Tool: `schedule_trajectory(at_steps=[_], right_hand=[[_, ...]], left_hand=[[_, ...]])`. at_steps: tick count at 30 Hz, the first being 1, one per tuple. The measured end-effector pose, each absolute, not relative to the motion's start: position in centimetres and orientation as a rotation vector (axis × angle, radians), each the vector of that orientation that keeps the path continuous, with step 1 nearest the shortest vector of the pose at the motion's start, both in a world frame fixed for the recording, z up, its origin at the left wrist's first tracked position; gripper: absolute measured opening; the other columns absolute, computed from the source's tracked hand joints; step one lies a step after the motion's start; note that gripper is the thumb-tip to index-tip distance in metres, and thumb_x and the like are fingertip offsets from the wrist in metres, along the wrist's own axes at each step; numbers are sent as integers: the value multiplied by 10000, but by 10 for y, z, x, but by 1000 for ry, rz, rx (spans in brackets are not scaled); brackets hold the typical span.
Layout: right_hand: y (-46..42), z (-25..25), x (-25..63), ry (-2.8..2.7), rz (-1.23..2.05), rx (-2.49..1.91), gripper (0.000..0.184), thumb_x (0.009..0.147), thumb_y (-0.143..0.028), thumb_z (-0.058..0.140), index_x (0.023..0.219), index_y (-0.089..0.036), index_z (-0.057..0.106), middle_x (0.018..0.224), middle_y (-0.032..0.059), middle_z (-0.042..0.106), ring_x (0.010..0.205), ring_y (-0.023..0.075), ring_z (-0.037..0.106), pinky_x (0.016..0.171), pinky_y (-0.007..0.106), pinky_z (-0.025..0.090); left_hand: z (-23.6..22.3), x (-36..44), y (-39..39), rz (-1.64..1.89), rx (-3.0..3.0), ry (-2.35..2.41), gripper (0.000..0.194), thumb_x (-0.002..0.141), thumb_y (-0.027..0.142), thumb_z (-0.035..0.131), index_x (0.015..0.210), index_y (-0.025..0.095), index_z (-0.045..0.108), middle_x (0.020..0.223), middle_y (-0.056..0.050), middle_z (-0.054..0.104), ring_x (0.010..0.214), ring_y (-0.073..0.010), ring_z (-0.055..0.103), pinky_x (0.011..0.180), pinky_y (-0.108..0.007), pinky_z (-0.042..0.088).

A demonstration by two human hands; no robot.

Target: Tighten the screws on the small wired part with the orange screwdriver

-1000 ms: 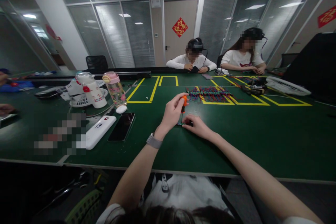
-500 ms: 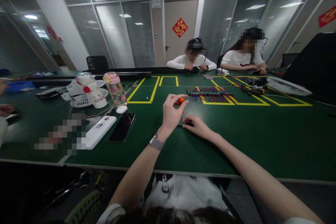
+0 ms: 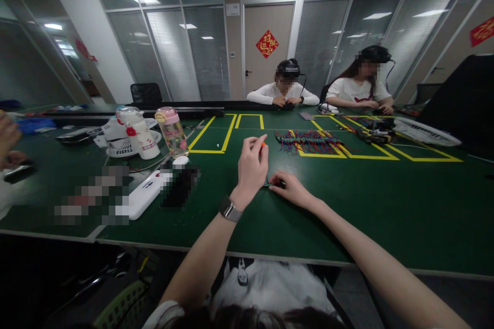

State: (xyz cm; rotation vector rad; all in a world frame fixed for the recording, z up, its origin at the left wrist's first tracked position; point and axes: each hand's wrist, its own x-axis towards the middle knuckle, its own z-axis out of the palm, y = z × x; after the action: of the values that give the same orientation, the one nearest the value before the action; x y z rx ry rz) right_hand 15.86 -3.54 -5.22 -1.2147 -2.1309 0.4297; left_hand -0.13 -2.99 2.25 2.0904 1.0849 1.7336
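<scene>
My left hand (image 3: 250,167) is raised over the table, its fingers closed around the orange handle of a screwdriver (image 3: 263,145). Most of the tool is hidden behind the fingers; it appears upright. Below it, a small green circuit board (image 3: 266,184) lies low at the tabletop, largely covered. My right hand (image 3: 291,187) rests on the table with thumb and fingertips pinching the board's right side. Something dark shows under those fingers, too small to name.
A row of circuit boards with red and blue wires (image 3: 311,142) lies ahead, across yellow tape. On the left are a white power bank (image 3: 144,196), a clear bottle (image 3: 172,133) and a white bottle (image 3: 144,139). Two people sit opposite; another person's hands show at far left.
My left hand has turned about the orange handle, its fingers now covering more of it. My right hand stays at the board. The view has shifted slightly.
</scene>
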Motion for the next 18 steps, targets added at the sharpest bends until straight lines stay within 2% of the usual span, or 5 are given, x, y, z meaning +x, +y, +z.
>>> schedule_trajectory(at_steps=[2,8,13,15,18], right_hand=[[-35,-53,159,-2129,427,-1224,43,783,-164,628,825,-165,617,792,29,595,730,160,549,681,280,445],[-35,-54,159,-2131,425,-1223,51,785,-171,634,834,-164,621,802,30,593,741,160,551,688,278,445],[-36,-52,159,-2130,428,-1226,46,788,-180,634,832,-166,626,795,30,594,729,160,547,684,280,448],[-36,-53,159,-2129,432,-1226,47,790,-179,632,834,-165,625,795,30,593,731,160,549,682,281,449],[-35,-54,160,-2125,439,-1224,53,789,-178,633,839,-165,623,798,29,589,733,159,550,679,279,450]], left_hand=[[22,-1,-28,1616,2022,878,309,955,227,394,1212,194,561,1043,-72,604,895,-145,603,801,-284,496],[22,-5,-28,1820,2068,1263,177,791,336,682,910,206,683,979,-58,550,927,-190,557,831,-330,479],[21,-1,-25,1622,2006,839,345,964,235,352,1263,219,523,1067,-70,597,924,-147,598,818,-299,492],[18,0,-24,1580,1967,778,362,956,229,383,1306,219,472,1028,-55,628,876,-137,611,776,-276,496],[17,-3,-25,1711,2102,1079,280,879,306,569,1145,223,603,932,-40,620,851,-164,580,805,-304,470]])
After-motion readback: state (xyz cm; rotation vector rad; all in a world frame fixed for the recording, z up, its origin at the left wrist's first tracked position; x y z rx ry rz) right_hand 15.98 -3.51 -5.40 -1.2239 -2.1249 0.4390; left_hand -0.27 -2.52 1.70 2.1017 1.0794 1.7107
